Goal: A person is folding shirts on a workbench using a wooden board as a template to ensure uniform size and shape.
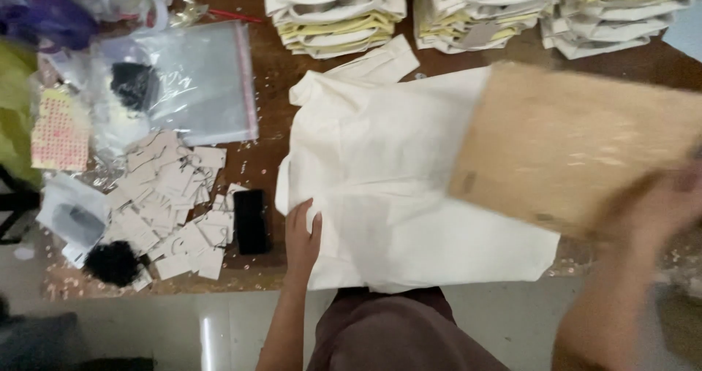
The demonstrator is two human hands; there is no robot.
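**My hands on the cream cloth and the board**

My left hand (302, 233) lies flat and relaxed, fingers stretched, on the lower left part of the cream cotton cloth piece (380, 173). It presses the cloth and grasps nothing. The cloth is spread on the brown wooden table (270, 86), directly under this hand, and it reaches from my body up toward the stacks at the far edge.

My right hand (669, 203) is blurred at the right border. It touches the lower right corner of the flat brown cardboard sheet (578, 141), but I cannot tell if the fingers close on it. The cardboard lies tilted over the right part of the cloth and hides it there.

Just beside my left hand, to the left, a small black rectangular block (250, 221) lies on the table. Further left is a heap of pale paper tags (172, 203), a black fluffy bundle (112, 263) and a clear plastic zip bag (201, 82). At the far edge stand stacks of folded cream and yellow cloth pieces (336, 13), well apart from both hands.
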